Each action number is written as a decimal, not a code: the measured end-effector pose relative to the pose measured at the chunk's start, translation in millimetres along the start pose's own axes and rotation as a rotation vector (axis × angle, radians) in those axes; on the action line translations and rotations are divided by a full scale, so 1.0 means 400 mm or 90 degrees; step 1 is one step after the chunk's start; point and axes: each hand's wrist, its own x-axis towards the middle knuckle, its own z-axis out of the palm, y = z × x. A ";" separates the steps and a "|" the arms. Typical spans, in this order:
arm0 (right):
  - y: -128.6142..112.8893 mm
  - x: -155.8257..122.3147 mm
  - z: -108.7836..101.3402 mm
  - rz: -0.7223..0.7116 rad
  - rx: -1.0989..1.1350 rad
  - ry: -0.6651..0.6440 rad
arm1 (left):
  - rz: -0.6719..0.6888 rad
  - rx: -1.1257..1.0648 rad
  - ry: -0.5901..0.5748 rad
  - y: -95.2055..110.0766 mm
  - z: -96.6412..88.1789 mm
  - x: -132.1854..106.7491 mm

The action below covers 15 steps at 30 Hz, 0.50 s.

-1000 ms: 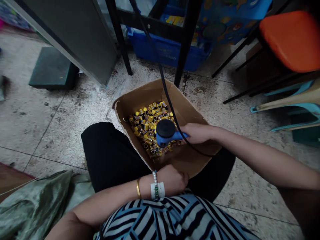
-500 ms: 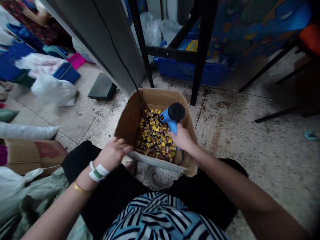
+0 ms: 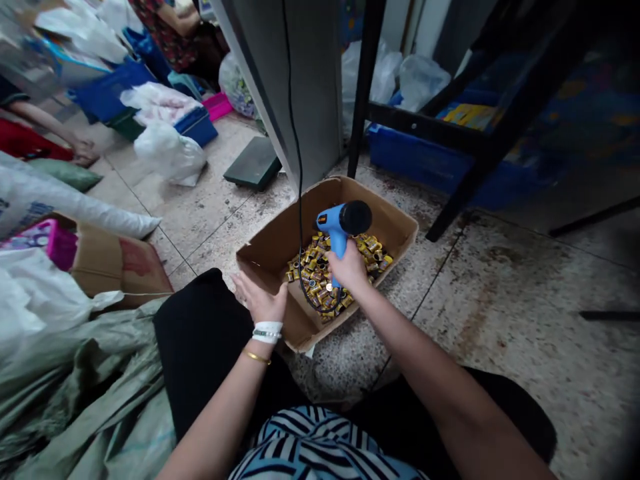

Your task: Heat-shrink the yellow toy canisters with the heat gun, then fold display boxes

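Head view: my right hand [image 3: 349, 267] grips the blue heat gun [image 3: 332, 220] over yellow pieces [image 3: 316, 268]; my left hand [image 3: 263, 298], spread and empty, is beside the carton [image 3: 266, 245], presumably to steady it.

blue tool's grip [image 3: 339, 246]: partly behind right hand [image 3: 349, 269] | cord [image 3: 301, 193]: top cut off | yellow pieces [image 3: 315, 268]: detail too small

Left hand [image 3: 260, 299] spread, thumb out; right hand [image 3: 349, 268] clenched.

The right grip [image 3: 349, 269] holds a heat gun [image 3: 332, 220] over a carton [image 3: 270, 250].
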 end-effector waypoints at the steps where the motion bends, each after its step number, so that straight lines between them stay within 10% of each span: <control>1: -0.003 0.022 -0.018 0.043 0.023 0.023 | -0.038 0.007 -0.013 -0.016 0.001 -0.018; 7: 0.011 0.134 -0.045 0.060 -0.018 0.006 | -0.215 0.017 -0.352 -0.091 -0.043 -0.011; 15: 0.148 -0.049 0.031 0.243 0.012 0.064 | 0.084 0.093 -0.443 0.017 -0.178 0.228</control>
